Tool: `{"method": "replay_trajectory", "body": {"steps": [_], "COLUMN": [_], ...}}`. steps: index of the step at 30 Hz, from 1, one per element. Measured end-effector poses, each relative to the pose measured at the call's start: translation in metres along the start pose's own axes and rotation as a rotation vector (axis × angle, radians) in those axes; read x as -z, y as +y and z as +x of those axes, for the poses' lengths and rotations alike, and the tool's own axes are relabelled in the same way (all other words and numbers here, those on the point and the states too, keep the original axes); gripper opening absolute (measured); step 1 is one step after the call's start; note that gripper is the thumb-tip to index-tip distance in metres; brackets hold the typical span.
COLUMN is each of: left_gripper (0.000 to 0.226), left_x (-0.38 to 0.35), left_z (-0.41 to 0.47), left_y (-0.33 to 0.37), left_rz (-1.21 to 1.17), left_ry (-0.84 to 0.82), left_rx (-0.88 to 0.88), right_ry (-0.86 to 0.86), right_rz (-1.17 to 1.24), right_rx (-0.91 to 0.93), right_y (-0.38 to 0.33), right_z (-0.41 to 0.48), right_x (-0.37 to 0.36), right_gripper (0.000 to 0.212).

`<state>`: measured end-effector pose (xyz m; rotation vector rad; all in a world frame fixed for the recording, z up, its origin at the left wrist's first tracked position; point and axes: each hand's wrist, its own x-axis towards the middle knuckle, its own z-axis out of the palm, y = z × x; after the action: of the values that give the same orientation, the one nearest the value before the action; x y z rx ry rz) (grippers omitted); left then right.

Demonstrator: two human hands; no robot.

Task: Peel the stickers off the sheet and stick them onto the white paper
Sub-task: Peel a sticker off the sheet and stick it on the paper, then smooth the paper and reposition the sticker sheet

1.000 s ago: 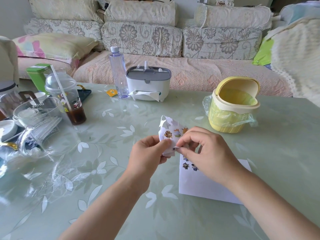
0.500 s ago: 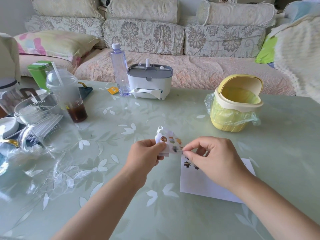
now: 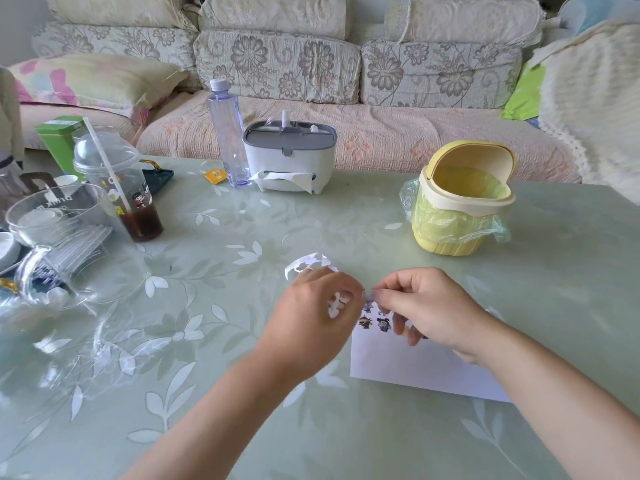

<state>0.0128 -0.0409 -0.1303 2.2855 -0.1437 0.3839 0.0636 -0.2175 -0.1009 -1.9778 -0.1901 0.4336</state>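
Sticker sheet sits in the grip of the left hand. The fingers are curled round it, so only its curled white upper edge and a scrap between the fingers show. The right hand has thumb and forefinger pinched together on one sticker, right at the sheet's edge. Whether it is fully free of the backing cannot be told.

Both hands hover just above the upper left corner of the white paper, which lies flat on the surface. A few placed stickers are stuck near that corner, and the rest of the visible paper is bare. The job looks begun but far from done. How many stickers are left on the sheet is hidden by the hand.

Farther out, a yellow bin stands with its lid tipped open and a plastic liner inside; nothing shows in it. A tissue box has a tissue hanging from its slot. A domed cup with a straw holds a little dark drink at the bottom.
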Motion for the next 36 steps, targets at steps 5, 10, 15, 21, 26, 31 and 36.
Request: {"method": "replay_trajectory", "body": {"steps": [5, 10, 15, 21, 26, 31, 36], "left_gripper": [0.007, 0.018, 0.015, 0.009, 0.028, 0.061, 0.067], "left_x": [-0.007, -0.012, -0.014, -0.016, -0.018, -0.024, -0.026], "left_z": [0.000, -0.001, -0.003, -0.002, -0.001, -0.007, -0.014], "left_y": [0.002, 0.012, 0.017, 0.016, -0.012, -0.035, -0.040], "left_rz": [-0.024, -0.361, -0.686, -0.597, 0.134, 0.480, 0.461], "left_ry": [0.018, 0.083, 0.032, 0.007, -0.062, -0.431, -0.369], "left_rx": [0.082, 0.416, 0.602, 0.514, 0.093, -0.170, -0.170], "right_ry": [-0.041, 0.001, 0.035, 0.123, 0.257, -0.007, -0.116], "right_rz": [-0.052, 0.157, 0.157, 0.113, 0.026, -0.283, -0.399], "right_rx": [0.009, 0.035, 0.065, 0.052, 0.016, -0.160, -0.160], "right_y": [0.002, 0.003, 0.008, 0.009, 0.015, 0.029, 0.038], "right_z": [-0.002, -0.001, -0.002, -0.001, 0.004, 0.001, -0.003], "right_x": [0.001, -0.001, -0.006, -0.004, 0.004, 0.011, -0.001], "right_gripper": [0.009, 0.024, 0.010, 0.011, 0.016, 0.022, 0.022]}}
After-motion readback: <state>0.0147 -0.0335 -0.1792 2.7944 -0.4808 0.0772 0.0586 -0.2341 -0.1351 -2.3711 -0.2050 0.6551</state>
